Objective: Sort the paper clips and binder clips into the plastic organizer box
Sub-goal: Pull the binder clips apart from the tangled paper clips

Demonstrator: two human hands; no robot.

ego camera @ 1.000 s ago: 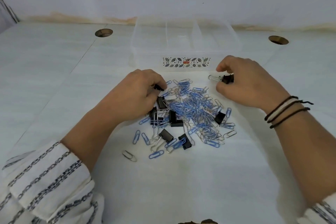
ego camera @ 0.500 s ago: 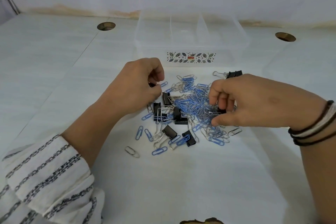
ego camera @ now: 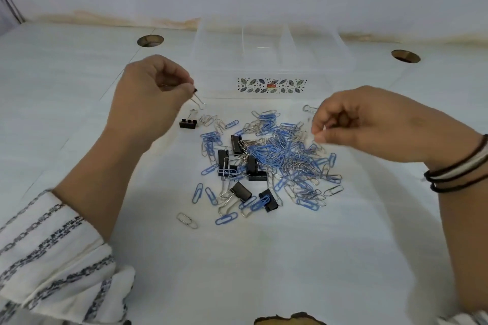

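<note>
A heap of blue and silver paper clips point(ego camera: 280, 155) with several black binder clips point(ego camera: 240, 191) lies on the white table. Behind it stands the clear plastic organizer box point(ego camera: 224, 82), divided into compartments, with a leaf-pattern label on its front. My left hand point(ego camera: 153, 92) is raised left of the box, pinching a black binder clip point(ego camera: 197, 97) whose wire handle hangs down. Another binder clip point(ego camera: 188, 123) rests on the table just below it. My right hand point(ego camera: 369, 124) hovers over the heap's right edge, fingers closed on something mostly hidden.
Two round holes point(ego camera: 150, 40) point(ego camera: 405, 56) are cut in the tabletop on either side of the box. A wall runs along the back. A stray silver paper clip point(ego camera: 187, 220) lies near the front left, and a dark brown object point(ego camera: 287, 320) sits at the bottom edge.
My left hand rose from the heap with a binder clip. My right hand set one clip down by the box, dipped into the heap and lifted; the black clip there is gone.
</note>
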